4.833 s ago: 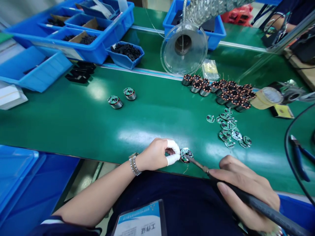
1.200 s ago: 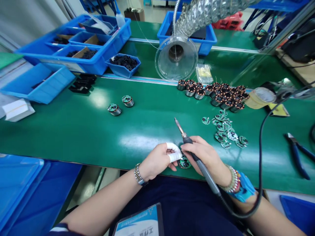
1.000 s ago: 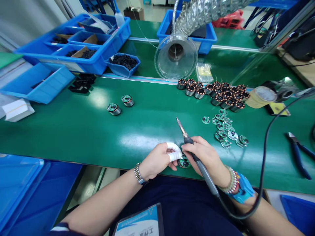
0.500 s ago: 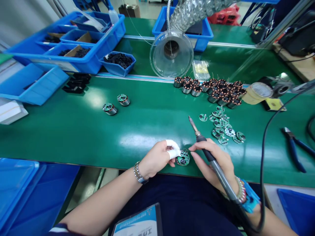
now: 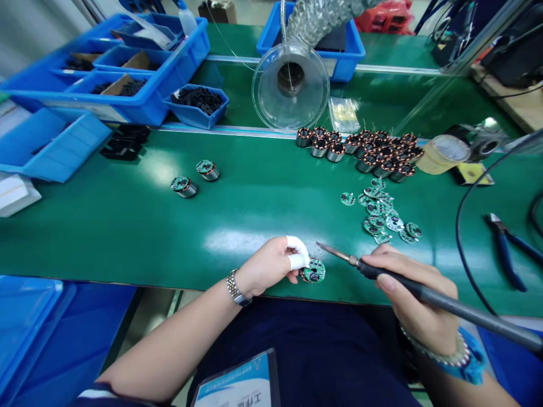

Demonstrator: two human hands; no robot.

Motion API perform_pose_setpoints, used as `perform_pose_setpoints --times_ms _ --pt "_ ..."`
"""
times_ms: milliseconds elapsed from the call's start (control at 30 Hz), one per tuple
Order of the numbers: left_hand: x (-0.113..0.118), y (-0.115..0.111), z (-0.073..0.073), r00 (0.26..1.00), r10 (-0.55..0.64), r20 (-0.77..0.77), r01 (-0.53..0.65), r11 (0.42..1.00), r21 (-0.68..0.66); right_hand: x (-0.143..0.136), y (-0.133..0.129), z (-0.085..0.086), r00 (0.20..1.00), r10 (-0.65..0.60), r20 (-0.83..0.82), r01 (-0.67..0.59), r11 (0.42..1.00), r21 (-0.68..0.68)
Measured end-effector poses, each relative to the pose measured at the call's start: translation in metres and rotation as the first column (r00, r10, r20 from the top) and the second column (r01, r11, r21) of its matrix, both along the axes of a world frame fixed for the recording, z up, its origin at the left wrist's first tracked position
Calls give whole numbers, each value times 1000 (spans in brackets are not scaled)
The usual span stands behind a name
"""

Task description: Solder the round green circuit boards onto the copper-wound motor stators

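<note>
White finger covers wrap the thumb and a finger of my left hand, which is closed on a motor stator with a round green circuit board on its face. The stator is held near the front edge of the green bench, its body partly hidden by my fingers. My right hand grips a soldering iron by its dark handle. The iron's tip points left and sits just above the board, apart from it. Two stators topped with boards stand farther left on the bench.
Bare copper-wound stators stand clustered at the back right, with loose round circuit boards in front. Blue-handled cutters lie far right. A clear extraction hood hangs over the back. Blue parts bins fill the back left.
My right hand has moved right and turned the soldering iron from steeply upright to nearly level, its tip lowered towards the board. My left hand keeps its hold on the stator.
</note>
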State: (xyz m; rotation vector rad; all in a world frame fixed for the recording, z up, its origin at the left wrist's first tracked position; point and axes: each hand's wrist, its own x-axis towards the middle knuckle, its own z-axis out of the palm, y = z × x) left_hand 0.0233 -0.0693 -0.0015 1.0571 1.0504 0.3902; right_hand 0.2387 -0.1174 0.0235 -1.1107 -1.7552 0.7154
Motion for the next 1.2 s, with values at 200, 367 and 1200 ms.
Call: perform_pose_setpoints --times_ms 200,367,1200 --pt "-1 1 0 1000 -15 0 15 1000 -9 4 1 -8 994 -52 -92 38 987 -157" --pt "-1 2 3 1000 -18 -14 18 1000 -3 4 1 -8 996 -41 -77 27 985 -172" --pt "1 5 4 998 -43 -51 43 999 -11 3 -2 -8 980 -167 -110 150 978 -148"
